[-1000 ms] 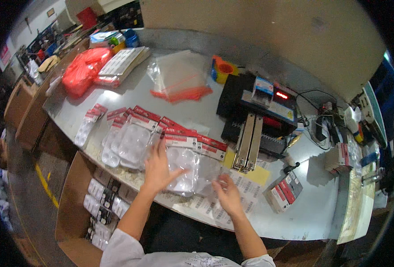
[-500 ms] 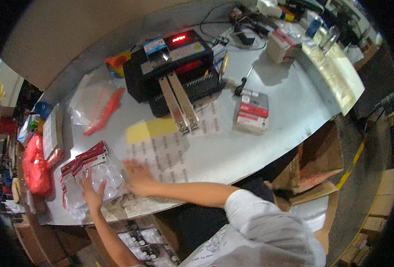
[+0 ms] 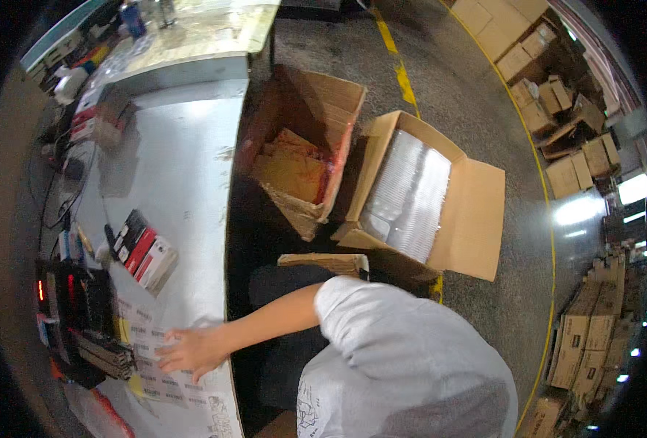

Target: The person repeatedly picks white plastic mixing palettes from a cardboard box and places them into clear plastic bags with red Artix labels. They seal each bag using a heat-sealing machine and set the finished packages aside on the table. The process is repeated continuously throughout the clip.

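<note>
One hand in view: R hand [image 3: 192, 352], open, fingers spread, nothing seen gripped. L hand is out of frame, so can't tell its state. R hand is over the printed label sheets [image 3: 170, 393], which lie flat on the grey table [image 3: 192, 182] near its front edge — fingertips touching the paper or just above it, can't tell.

Handling (est.): sheets look thin, v. light, bendy; prob. crease easily & slide on the smooth top. Best hold = free corner or edge, pinched btwn thumb & finger; a flat palm would likely just push them around.

Past the fingertips: yellow sheet [image 3: 125, 330], partly showing, then paired metal rails [image 3: 104, 354] sticking out of a black machine [image 3: 98, 299] w/ red lit display. Clear bag [image 3: 93, 409] w/ red strip at bottom of frame, blurry.

Farther along table: red/black/white pack stack [image 3: 144, 252], apart from the hand; another pack stack [image 3: 93, 120], well beyond it.

Right of table: open carton [image 3: 338, 95] w/ brown cardboard scraps [image 3: 298, 171] inside; next to it, open carton w/ flap out [image 3: 477, 212], holding clear ribbed plastic pieces [image 3: 404, 193]. Floor has a yellow line [image 3: 546, 219]; stacked boxes [image 3: 586, 328] far R — too small for detail.
</note>
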A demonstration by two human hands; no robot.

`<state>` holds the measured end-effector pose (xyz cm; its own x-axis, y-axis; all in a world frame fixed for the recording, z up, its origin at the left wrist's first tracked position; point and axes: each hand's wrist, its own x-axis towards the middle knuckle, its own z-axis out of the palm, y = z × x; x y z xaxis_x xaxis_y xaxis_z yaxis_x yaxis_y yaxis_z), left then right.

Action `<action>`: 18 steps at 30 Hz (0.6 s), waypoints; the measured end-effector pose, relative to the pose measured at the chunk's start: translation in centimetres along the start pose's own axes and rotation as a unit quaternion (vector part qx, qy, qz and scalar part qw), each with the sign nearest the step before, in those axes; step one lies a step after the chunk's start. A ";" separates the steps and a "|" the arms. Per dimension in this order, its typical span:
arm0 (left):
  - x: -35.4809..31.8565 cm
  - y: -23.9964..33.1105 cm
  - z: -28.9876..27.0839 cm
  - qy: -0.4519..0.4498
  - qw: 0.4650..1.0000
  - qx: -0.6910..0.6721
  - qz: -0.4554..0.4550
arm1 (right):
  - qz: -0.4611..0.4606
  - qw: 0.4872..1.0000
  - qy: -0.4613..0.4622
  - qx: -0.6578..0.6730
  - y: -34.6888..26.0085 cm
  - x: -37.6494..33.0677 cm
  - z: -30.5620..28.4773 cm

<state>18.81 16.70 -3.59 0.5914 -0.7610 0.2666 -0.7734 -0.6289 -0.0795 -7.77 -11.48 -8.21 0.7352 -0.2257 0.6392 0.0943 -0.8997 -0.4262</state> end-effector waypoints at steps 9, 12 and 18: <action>-2.7 12.5 -1.0 -0.033 0.999 -0.003 0.032 | 0.769 0.475 0.071 -0.421 1.8 -38.6 -29.2; -2.9 13.0 -1.9 -0.077 0.997 0.025 0.003 | 0.830 0.447 -0.016 -0.334 0.8 -46.8 -27.8; -2.7 11.3 -2.2 -0.126 0.990 0.057 -0.001 | 0.824 0.436 -0.030 -0.360 2.1 -53.3 -19.1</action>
<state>7.96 12.04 -3.10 0.6429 -0.7657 0.0195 -0.7492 -0.6339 -0.1918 -59.57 -8.42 -30.96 -0.5763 -0.7967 -0.1818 -0.8146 0.5777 0.0506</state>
